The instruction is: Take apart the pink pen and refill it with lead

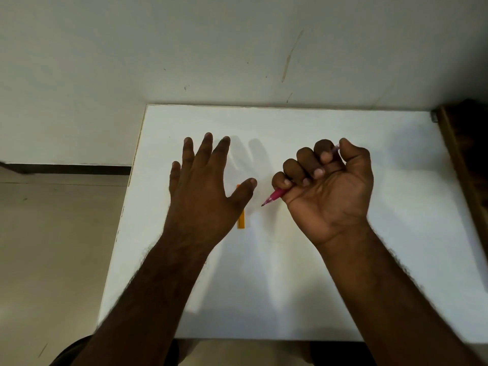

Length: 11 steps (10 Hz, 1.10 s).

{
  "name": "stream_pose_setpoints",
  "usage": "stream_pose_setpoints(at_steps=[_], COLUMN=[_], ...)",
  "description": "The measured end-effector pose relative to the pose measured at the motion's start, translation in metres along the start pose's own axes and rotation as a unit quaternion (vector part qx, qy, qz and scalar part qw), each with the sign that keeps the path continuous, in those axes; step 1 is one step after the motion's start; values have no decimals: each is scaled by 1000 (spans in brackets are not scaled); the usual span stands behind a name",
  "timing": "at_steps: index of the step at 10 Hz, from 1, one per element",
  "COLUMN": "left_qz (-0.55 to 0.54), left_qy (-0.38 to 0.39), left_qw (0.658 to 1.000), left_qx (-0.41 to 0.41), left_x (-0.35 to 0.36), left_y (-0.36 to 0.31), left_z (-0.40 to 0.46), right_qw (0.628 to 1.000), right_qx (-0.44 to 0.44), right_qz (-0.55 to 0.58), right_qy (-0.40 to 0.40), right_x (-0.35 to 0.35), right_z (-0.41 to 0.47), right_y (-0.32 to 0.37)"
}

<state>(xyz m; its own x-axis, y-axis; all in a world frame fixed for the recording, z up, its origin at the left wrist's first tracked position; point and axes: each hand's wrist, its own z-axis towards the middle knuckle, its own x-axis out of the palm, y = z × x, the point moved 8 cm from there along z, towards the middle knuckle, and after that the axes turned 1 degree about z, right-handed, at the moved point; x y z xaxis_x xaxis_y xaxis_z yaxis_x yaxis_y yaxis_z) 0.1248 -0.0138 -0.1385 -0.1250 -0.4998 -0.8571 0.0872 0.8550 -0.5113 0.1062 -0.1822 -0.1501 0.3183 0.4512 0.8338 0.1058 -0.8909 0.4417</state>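
Observation:
My right hand [328, 186] grips the pink pen [274, 195] in a fist, palm turned up. The pen's dark tip points down-left and its pale back end peeks out by the thumb. My left hand [200, 186] hovers over the white table [290, 286] with fingers spread and straight, holding nothing. Under its thumb lies a small orange lead case [241, 220], mostly hidden by the hand.
The table stands against a white wall [237, 48]. Its left edge drops to a beige floor [52, 247]. A dark wooden piece of furniture [464, 143] borders the table's right side.

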Motion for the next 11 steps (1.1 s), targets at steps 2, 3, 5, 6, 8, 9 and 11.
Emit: stream_pose_setpoints(at_steps=[2,3,5,6,8,9,11], left_qz=[1,2,-1,-1,0,1,-5], left_qy=[1,3,4,3,4,2,-1], left_qw=[1000,1000,1000,1000,1000,1000,1000], left_qx=[-1,-3,-4,-4,-4,-5,0], left_x=[0,1,2,1,1,1,0], left_y=[1,1,1,1,0,0,0], left_z=[0,0,-1,0,0,0,0], right_qw=[1000,1000,1000,1000,999,997,996], right_qx=[0,-8,-3,4,8,-9,8], right_qz=[11,20,12,0,-27,-66,-83], right_qy=[-6,-10,-15,-2,18,25,-2], right_x=[-1,-3,-5,-2,4,4,1], right_z=[1,1,1,1,4,4,4], right_y=[0,2,2,1,-6,-6,-9])
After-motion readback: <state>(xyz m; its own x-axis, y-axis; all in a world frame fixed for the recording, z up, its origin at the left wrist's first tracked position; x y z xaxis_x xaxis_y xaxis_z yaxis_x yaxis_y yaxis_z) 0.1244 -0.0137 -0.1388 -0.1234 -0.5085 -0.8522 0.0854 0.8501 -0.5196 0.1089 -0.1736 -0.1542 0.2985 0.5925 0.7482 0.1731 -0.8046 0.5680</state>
